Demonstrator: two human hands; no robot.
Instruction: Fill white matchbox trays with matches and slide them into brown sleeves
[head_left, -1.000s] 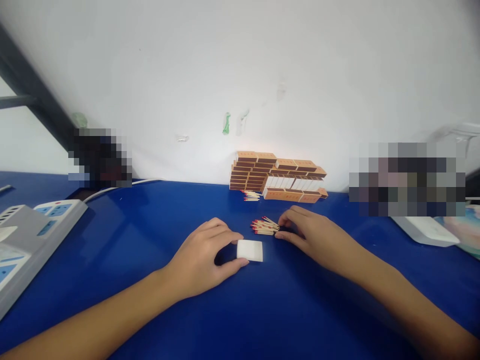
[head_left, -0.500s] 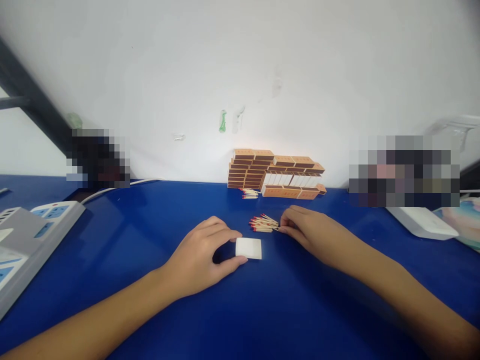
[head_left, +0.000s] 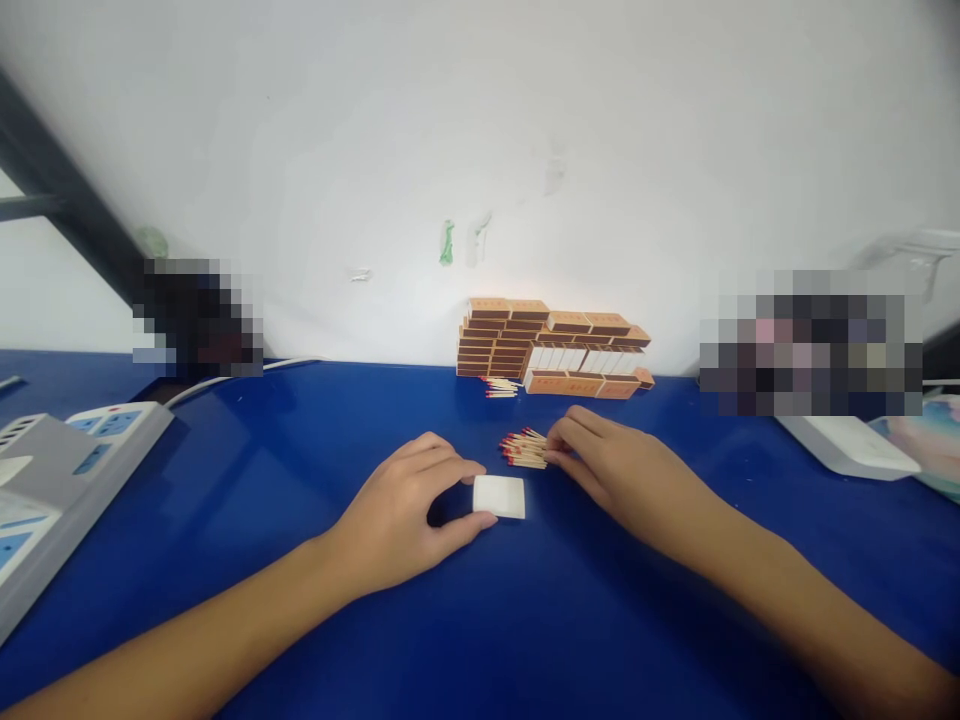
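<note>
A small white matchbox tray (head_left: 499, 497) lies flat on the blue table. My left hand (head_left: 405, 515) grips its left end, thumb on the near edge and index finger on the far edge. Just beyond the tray is a loose pile of matches (head_left: 523, 448), red heads mostly to the left. The fingers of my right hand (head_left: 611, 458) are pinched together at the pile's right end, on the plain ends of the matches. How many sticks they hold is hidden behind the fingertips.
Against the wall stands a stack of orange-and-brown matchboxes (head_left: 574, 384), with a smaller group of matches (head_left: 500, 387) in front. A grey power strip (head_left: 124, 480) is at left, its white cable (head_left: 217, 380) running back. A white device (head_left: 844, 445) sits at right.
My right hand has moved slightly left, its fingertips now covering the plain ends of the matches. My left hand and the tray stay in place.
</note>
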